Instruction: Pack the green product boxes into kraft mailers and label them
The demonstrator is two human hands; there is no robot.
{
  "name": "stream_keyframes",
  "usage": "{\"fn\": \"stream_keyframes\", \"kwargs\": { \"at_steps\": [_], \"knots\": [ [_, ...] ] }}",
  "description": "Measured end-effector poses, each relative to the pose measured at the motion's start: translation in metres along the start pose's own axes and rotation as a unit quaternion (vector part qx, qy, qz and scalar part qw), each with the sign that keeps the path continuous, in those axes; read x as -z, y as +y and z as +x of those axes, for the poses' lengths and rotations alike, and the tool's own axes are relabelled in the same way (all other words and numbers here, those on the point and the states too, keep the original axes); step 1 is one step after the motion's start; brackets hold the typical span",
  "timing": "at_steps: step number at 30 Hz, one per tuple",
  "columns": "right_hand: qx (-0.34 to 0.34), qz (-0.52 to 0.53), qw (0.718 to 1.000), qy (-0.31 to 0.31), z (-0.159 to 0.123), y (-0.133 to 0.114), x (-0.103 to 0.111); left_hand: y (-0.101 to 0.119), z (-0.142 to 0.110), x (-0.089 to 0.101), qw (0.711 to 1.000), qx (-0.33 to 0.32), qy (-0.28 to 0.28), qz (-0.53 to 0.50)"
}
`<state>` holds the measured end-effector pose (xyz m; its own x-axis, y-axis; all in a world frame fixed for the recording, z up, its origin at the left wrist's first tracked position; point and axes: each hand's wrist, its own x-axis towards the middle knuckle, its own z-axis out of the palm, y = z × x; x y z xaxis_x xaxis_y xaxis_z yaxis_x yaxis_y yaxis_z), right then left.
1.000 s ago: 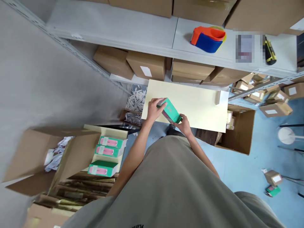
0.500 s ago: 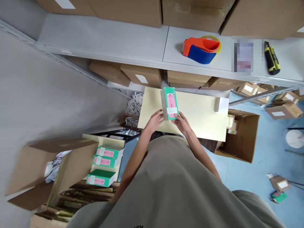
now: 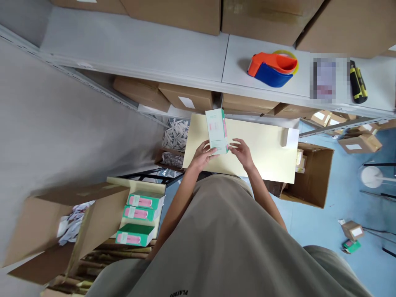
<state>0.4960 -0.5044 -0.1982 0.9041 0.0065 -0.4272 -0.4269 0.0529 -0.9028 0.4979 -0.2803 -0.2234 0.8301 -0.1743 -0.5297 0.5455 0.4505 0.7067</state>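
A slim green carton (image 3: 217,130) with a pink side stands on end above the pale yellow board (image 3: 266,148). My left hand (image 3: 203,155) grips its lower left corner, fingers curled round it. Beside the carton's lower right corner, my right hand (image 3: 242,151) has its fingers spread, touching or just off the box.
Three similar green and pink cartons (image 3: 138,218) lie stacked at lower left next to an open cardboard box (image 3: 62,231) with white paper. A grey shelf (image 3: 154,49) carries an orange and blue tape dispenser (image 3: 272,68) and a yellow utility knife (image 3: 359,84). Another open box (image 3: 312,173) sits right.
The carton has turned from its pink front to a pale green face. My right hand has loosened from it and its fingers have spread; the left keeps hold.
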Motion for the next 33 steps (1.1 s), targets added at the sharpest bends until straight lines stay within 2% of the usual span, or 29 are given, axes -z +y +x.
{"fn": "stream_keyframes", "kwargs": {
  "at_steps": [3, 5, 7, 9, 11, 15, 17, 22, 28, 31, 33],
  "knots": [
    [0.082, -0.070, 0.993, 0.041, 0.002, -0.010, -0.019, 0.006, 0.003, -0.002, 0.997, -0.041, 0.041, 0.048],
    [0.100, -0.104, 0.988, 0.054, 0.004, -0.013, -0.040, 0.008, 0.003, -0.008, 0.990, -0.084, 0.066, 0.091],
    [0.110, -0.146, 0.978, 0.097, 0.008, -0.011, -0.057, 0.009, 0.001, -0.013, 0.979, -0.133, 0.088, 0.128],
    [0.112, -0.167, 0.970, 0.134, 0.014, -0.007, -0.066, 0.010, -0.004, -0.014, 0.972, -0.161, 0.093, 0.142],
    [0.098, -0.129, 0.978, 0.132, 0.020, -0.003, -0.066, 0.012, -0.011, -0.009, 0.978, -0.149, 0.086, 0.115],
    [0.024, 0.026, 0.996, 0.078, 0.024, 0.005, -0.060, 0.013, -0.019, 0.009, 0.998, -0.022, 0.052, 0.006],
    [0.004, 0.054, 0.996, 0.064, 0.023, 0.007, -0.060, 0.012, -0.019, 0.015, 0.999, 0.011, 0.040, -0.013],
    [0.024, 0.029, 0.998, 0.052, 0.026, 0.007, -0.067, 0.008, -0.014, 0.022, 0.998, -0.031, 0.050, 0.020],
    [0.117, -0.078, 0.984, 0.110, 0.022, -0.001, -0.088, 0.009, -0.011, 0.015, 0.983, -0.091, 0.126, 0.093],
    [0.131, -0.122, 0.971, 0.159, 0.022, -0.002, -0.097, 0.011, -0.015, 0.006, 0.978, -0.122, 0.127, 0.109],
    [0.138, -0.123, 0.964, 0.189, 0.026, 0.001, -0.097, 0.013, -0.017, 0.002, 0.981, -0.123, 0.122, 0.084]
  ]
}}
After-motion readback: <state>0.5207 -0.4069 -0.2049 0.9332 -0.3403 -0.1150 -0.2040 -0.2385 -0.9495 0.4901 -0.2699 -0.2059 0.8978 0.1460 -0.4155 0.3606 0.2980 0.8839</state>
